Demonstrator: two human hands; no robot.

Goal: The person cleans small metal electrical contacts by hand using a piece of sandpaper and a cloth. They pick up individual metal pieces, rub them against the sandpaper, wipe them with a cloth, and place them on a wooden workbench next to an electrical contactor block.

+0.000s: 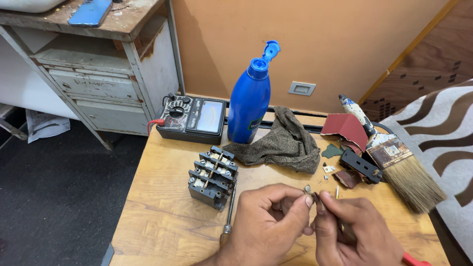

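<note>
A tiny metal part point(307, 188) is pinched at the tips of the left hand point(268, 221), low over the near edge of the worktop point(162, 216). The right hand point(352, 229) is pressed close, its fingers point(321, 201) narrowed on a small dark piece that cannot be made out. The part is judged light, stiff and easily dropped; it is best held by its edges. To the left, a grey switch block point(213, 176) is seen beside a screwdriver point(228, 216). Farther off, a meter point(193, 118), blue bottle point(250, 101), rag point(281, 143) and brush point(394, 157) are laid out.
</note>
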